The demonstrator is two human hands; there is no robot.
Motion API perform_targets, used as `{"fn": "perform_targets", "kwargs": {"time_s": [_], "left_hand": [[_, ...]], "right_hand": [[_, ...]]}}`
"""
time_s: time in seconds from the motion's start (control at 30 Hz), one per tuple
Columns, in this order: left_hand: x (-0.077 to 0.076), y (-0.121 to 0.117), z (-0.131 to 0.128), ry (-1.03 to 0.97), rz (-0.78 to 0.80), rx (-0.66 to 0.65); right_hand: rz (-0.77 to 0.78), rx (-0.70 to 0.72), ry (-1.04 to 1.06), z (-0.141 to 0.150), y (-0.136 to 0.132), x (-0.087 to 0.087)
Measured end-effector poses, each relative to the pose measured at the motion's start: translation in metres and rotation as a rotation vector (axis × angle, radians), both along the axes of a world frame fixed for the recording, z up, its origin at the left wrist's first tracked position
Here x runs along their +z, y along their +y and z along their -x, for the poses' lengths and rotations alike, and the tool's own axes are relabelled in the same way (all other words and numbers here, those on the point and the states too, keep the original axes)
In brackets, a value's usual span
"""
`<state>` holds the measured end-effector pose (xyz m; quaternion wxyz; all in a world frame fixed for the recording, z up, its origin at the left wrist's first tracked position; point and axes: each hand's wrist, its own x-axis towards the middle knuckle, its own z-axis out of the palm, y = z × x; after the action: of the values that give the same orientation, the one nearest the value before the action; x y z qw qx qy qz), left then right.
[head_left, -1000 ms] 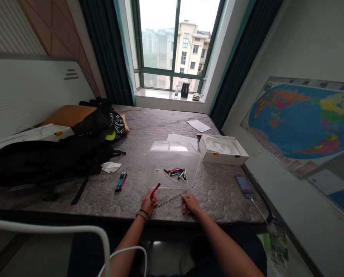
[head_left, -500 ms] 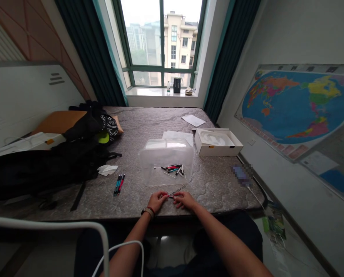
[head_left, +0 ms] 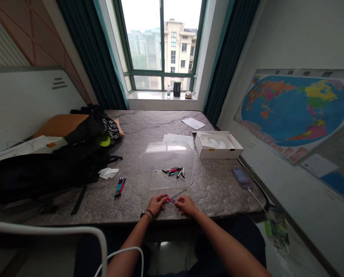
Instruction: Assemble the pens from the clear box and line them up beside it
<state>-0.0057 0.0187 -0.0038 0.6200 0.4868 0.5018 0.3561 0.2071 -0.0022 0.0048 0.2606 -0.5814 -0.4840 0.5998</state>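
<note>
Near the front edge of the mattress, my left hand [head_left: 158, 203] pinches a red pen part [head_left: 169, 199], probably a barrel. My right hand [head_left: 186, 205] is closed at the dark end of the same pen, its fingertips pinched there. Just beyond both hands stands a clear plastic bin [head_left: 150, 181]. Inside it lie pen parts [head_left: 174, 171] in red, black, teal and white, with thin white refills among them. Off to the left, several pens [head_left: 120, 187], teal and red with black ends, lie side by side.
A crumpled tissue [head_left: 108, 173] and black bags [head_left: 45, 173] lie at the left. Behind the bin are white papers [head_left: 179, 139] and an open white box [head_left: 219, 154]. A phone [head_left: 242, 178] with a cable is at the right. A white metal tube [head_left: 45, 229] crosses the lower left.
My hands have drawn slightly apart, and more of the red pen shows between them. The whole view has shifted down a little.
</note>
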Motion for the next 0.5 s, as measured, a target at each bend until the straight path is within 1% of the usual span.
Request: {"fn": "perform_targets", "kwargs": {"time_s": [0.07,0.13,0.2,0.23,0.3,0.37,0.4,0.43,0.47,0.5], "left_hand": [[0.000,0.002,0.001,-0.068,0.023,0.102],[0.000,0.004,0.002,-0.134,0.066,0.208],[0.001,0.005,0.003,-0.178,0.107,0.274],[0.001,0.005,0.004,-0.194,0.122,0.291],[0.001,0.005,0.004,-0.218,0.140,0.299],[0.001,0.004,0.004,-0.233,0.136,0.291],[0.001,0.003,0.004,-0.236,0.131,0.284],[0.000,0.003,0.003,-0.234,0.127,0.279],[0.000,0.002,0.003,-0.232,0.122,0.275],[0.000,0.002,0.002,-0.231,0.117,0.272]], "right_hand": [[0.006,0.002,0.003,-0.001,0.000,-0.002],[0.045,0.020,0.010,-0.002,0.002,0.001],[0.119,0.029,0.018,-0.002,0.010,0.009],[0.139,-0.001,0.025,-0.002,0.015,0.015],[0.099,-0.149,0.050,-0.003,0.026,0.026],[-0.004,-0.337,0.022,-0.007,0.034,0.033],[-0.047,-0.393,-0.050,-0.011,0.035,0.034],[-0.088,-0.405,-0.166,-0.016,0.033,0.032],[-0.122,-0.383,-0.320,-0.022,0.028,0.030],[-0.186,-0.308,-0.493,-0.030,0.022,0.026]]}}
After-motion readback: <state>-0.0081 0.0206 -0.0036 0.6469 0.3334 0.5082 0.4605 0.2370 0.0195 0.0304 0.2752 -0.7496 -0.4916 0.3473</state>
